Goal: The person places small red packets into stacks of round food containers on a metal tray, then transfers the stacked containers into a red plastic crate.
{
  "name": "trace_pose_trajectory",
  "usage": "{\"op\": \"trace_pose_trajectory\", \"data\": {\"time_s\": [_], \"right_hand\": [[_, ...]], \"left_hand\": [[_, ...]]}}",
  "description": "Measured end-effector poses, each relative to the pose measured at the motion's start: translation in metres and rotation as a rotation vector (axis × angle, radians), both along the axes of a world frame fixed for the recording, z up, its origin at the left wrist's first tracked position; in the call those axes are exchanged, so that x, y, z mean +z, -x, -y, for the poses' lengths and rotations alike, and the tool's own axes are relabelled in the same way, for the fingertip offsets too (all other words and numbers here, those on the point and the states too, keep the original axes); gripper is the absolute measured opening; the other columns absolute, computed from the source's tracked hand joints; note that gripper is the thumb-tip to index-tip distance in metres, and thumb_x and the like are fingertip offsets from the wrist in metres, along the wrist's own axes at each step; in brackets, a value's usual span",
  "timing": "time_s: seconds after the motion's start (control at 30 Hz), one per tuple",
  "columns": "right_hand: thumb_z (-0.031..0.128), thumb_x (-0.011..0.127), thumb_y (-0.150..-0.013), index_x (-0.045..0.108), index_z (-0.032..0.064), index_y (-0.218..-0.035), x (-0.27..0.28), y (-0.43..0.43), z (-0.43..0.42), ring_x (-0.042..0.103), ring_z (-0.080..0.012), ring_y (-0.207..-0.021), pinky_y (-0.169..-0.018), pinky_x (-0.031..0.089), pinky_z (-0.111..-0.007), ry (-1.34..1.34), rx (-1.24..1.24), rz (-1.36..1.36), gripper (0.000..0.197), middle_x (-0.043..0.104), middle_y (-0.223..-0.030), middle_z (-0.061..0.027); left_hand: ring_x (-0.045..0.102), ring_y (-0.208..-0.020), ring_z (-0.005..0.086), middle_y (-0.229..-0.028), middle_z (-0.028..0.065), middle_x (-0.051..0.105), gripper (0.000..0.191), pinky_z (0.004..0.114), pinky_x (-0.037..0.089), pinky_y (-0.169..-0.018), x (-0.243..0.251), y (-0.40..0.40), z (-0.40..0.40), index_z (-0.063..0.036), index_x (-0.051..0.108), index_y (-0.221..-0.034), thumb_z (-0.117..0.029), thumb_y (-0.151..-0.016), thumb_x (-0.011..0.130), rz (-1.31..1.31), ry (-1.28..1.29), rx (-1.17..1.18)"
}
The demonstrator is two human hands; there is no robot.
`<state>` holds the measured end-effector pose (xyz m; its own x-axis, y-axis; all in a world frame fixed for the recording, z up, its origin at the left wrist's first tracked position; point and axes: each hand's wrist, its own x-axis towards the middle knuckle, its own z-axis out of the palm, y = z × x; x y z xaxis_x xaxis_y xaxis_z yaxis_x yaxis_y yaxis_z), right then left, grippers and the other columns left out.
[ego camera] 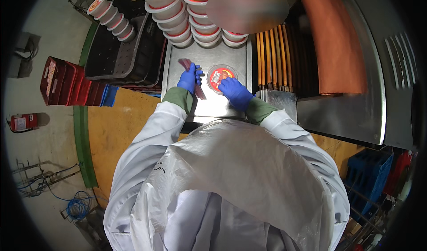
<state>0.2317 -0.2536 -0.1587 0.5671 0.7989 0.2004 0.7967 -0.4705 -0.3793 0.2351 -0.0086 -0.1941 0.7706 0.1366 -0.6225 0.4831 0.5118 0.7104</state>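
Before me is a stainless steel table (206, 109). My left hand (189, 80), in a blue glove, is closed around a bundle of thin reddish strips (200, 92), whose ends stick out above and below the fist. Just right of it a round plastic tub with a red printed lid (217, 76) lies on the steel. My right hand (235, 92), also blue-gloved, rests on the lower right edge of that lid with its fingers bent; whether it grips anything is hidden. Stacks of similar lidded tubs (173, 26) stand at the table's far end.
Black plastic crates (115, 72) hold another tub stack (115, 22) on the left, near red crates (75, 84). Orange-brown rods (273, 57) and an orange sheet (337, 51) flank the table's right side, beside a steel machine surface (343, 117). A blue crate (367, 177) stands lower right.
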Motion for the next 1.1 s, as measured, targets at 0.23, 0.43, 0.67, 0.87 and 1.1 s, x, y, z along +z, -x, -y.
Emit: {"op": "trace_pose_trajectory", "data": {"time_s": [0.23, 0.43, 0.67, 0.87, 1.1], "right_hand": [[0.023, 0.082, -0.071, 0.04, 0.0001, -0.136, 0.101, -0.079, 0.083, 0.044, -0.0382, -0.125, -0.109, 0.031, -0.051, 0.138, -0.787, -0.149, 0.08, 0.048, -0.128, -0.0206], [0.02, 0.075, -0.077, 0.042, 0.0054, -0.137, 0.28, -0.147, 0.002, 0.038, -0.0411, -0.129, -0.111, 0.029, -0.047, -0.387, -0.495, 0.459, 0.07, 0.043, -0.137, -0.0217], [0.009, 0.067, -0.081, 0.059, 0.0063, -0.118, 0.259, -0.131, -0.007, 0.052, -0.0363, -0.117, -0.101, 0.041, -0.045, -0.239, -0.433, 0.422, 0.038, 0.056, -0.125, -0.0148], [0.007, 0.068, -0.08, 0.061, 0.0074, -0.116, 0.256, -0.015, 0.03, 0.05, -0.035, -0.121, -0.103, 0.04, -0.044, -0.368, -0.205, 0.348, 0.036, 0.057, -0.126, -0.0134], [0.02, 0.068, -0.09, 0.063, 0.0037, -0.115, 0.296, -0.015, 0.026, 0.062, -0.0159, -0.099, -0.091, 0.049, -0.03, -0.493, -0.266, -0.314, 0.031, 0.065, -0.11, -0.0075]], "left_hand": [[0.048, -0.056, 0.0094, -0.079, -0.002, 0.057, 0.017, 0.027, 0.045, -0.054, -0.004, -0.025, 0.043, -0.0134, 0.057, -0.096, -0.029, -0.094, 0.062, -0.086, 0.518, 0.132], [0.054, -0.06, 0.0185, -0.078, 0.0066, 0.062, 0.024, 0.031, 0.046, -0.055, -0.031, -0.163, 0.123, -0.0068, 0.06, -0.105, -0.017, -0.085, 0.07, -0.005, 0.199, 0.319], [0.061, -0.107, 0.0316, -0.123, 0.0217, 0.06, 0.064, 0.039, 0.046, -0.092, -0.004, -0.11, 0.154, 0.0052, 0.045, -0.134, -0.017, -0.08, 0.071, 0.19, -0.336, 0.312], [0.045, -0.044, 0.0172, -0.067, 0.0041, 0.055, 0.026, 0.033, 0.042, -0.044, -0.003, 0.038, 0.058, -0.0078, 0.055, -0.112, -0.025, -0.092, 0.058, -0.131, 0.16, -0.229], [0.052, -0.126, 0.0271, -0.137, 0.0194, 0.051, 0.053, 0.039, 0.043, -0.106, 0.253, 0.012, -0.023, 0.0013, 0.034, -0.143, -0.009, -0.093, 0.048, 0.577, 0.065, -0.402]]}}
